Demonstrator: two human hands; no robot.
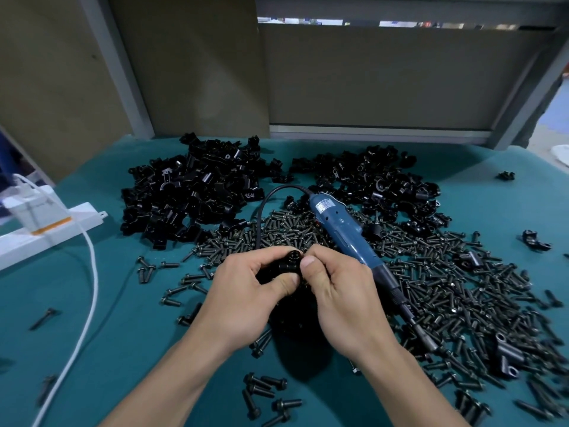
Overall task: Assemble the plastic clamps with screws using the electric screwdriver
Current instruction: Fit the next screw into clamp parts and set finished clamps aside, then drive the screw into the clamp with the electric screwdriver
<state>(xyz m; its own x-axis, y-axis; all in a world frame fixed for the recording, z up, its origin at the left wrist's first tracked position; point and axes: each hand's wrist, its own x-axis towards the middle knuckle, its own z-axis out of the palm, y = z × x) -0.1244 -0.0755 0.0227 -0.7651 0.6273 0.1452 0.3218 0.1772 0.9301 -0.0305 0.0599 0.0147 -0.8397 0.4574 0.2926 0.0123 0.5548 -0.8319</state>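
My left hand [246,291] and my right hand [338,291] meet above the table's middle, both pinching one black plastic clamp [288,265] with a screw head showing on top. The blue electric screwdriver [348,238] lies on the screw pile just right of my right hand, its bit pointing toward the near right. Two heaps of black clamp parts sit at the back: one heap [191,192] on the left, another heap [378,183] on the right. A wide spread of black screws [446,291] covers the middle and right of the green table.
A white power strip [52,223] with a white plug and cable [89,288] lies at the left edge. Loose screws [268,392] scatter near the front. Single clamps [534,240] lie at the far right. Grey panels wall off the back.
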